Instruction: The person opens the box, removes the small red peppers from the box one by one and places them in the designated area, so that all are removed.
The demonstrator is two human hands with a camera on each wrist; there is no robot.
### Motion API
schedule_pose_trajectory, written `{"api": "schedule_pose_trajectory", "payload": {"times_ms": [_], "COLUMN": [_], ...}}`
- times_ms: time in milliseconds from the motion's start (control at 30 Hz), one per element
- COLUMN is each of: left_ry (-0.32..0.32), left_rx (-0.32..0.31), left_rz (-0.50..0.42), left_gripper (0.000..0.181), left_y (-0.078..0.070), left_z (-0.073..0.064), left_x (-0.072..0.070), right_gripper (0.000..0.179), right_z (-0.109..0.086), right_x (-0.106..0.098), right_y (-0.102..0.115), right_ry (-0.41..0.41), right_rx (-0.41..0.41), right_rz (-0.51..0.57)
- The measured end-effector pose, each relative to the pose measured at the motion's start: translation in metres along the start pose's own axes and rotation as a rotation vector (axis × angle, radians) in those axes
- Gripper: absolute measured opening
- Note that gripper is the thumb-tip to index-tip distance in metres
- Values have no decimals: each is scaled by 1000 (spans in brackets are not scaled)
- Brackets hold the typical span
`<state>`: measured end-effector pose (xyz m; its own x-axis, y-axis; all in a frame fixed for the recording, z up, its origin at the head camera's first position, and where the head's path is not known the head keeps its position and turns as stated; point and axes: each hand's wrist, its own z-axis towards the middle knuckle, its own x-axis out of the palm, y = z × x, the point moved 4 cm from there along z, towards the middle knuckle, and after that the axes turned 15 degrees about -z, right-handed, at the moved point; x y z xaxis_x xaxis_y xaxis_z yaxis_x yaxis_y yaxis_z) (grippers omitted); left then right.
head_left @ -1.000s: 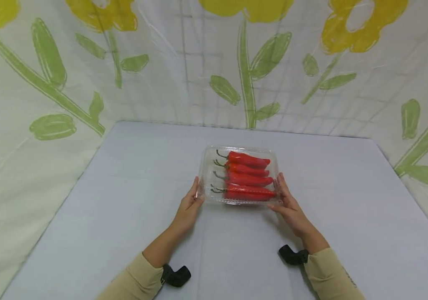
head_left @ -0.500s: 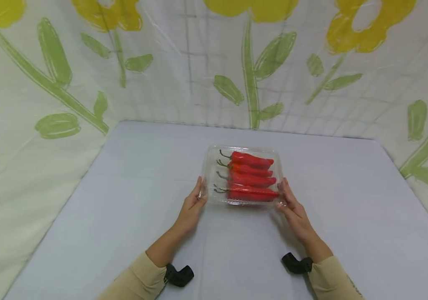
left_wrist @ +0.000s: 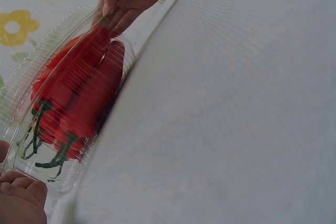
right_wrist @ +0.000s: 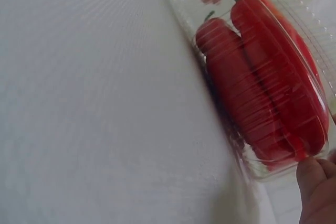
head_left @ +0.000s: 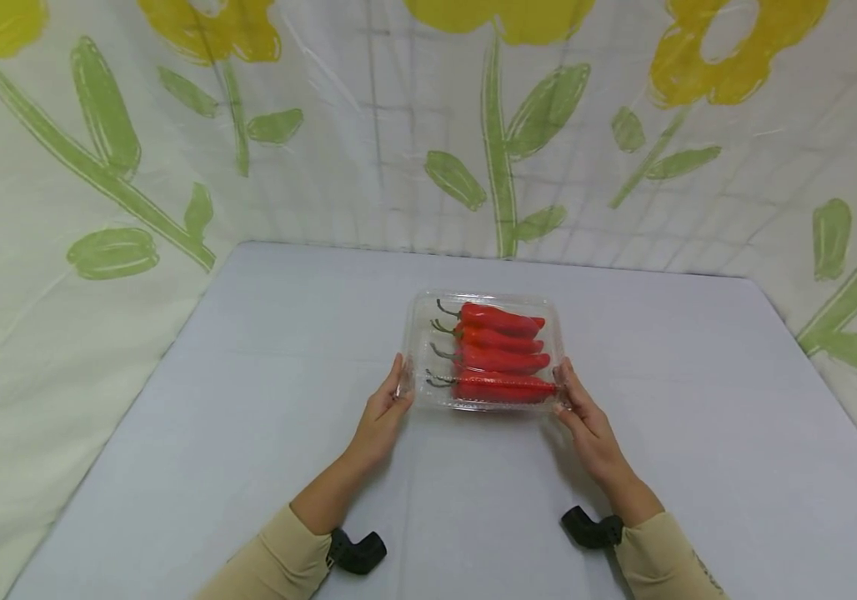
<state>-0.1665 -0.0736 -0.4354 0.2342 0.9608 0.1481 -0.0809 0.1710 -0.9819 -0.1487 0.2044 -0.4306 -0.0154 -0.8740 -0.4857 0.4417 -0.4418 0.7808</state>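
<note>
A clear plastic clamshell box (head_left: 421,350) sits in the middle of the white table, closed over several red peppers (head_left: 502,360). The peppers lie side by side, their thin green stems toward the left. My left hand (head_left: 381,417) grips the box's left side near the front corner, thumb on the near side. On the opposite side, my right hand (head_left: 592,429) holds the right front corner between thumb and fingers. The left wrist view shows the ribbed box wall (left_wrist: 68,179) close up with the stems (left_wrist: 55,158) inside. In the right wrist view, the right thumb (right_wrist: 312,174) presses the box's corner.
White cloth covers the table (head_left: 286,333). Behind it hangs a pale curtain (head_left: 323,192) printed with yellow flowers and green leaves. A black wrist camera (head_left: 357,552) is on the left sleeve and another wrist camera (head_left: 589,529) on the right.
The right thumb has moved from the box's front edge to its right front corner. The left hand keeps its grip, and the box stays nearly in place as the head view shifts slightly.
</note>
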Motion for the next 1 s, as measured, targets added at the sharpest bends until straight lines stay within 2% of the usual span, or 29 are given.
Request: {"api": "schedule_pose_trajectory", "payload": {"times_ms": [367,533,800,1000], "left_ry": [-4,-9,-16,-34], "left_rx": [-8,-17,15,-10], "left_rz": [16,16,-27,-31], "left_gripper": [58,59,61,66], "left_y": [-1,-1,-2,-6], "left_z": [0,0,-1,2], "left_x": [1,1,-1,-4], "right_gripper": [54,54,53,56], "right_z": [2,1,3,8], "right_x": [-1,-1,-4,-13], "right_y": [-3,-3,0,7], "right_ry": [-22,-31,-88,-51], "right_rx": [63,54,11,45], "right_rz": [-110,-85,-36,-59]}}
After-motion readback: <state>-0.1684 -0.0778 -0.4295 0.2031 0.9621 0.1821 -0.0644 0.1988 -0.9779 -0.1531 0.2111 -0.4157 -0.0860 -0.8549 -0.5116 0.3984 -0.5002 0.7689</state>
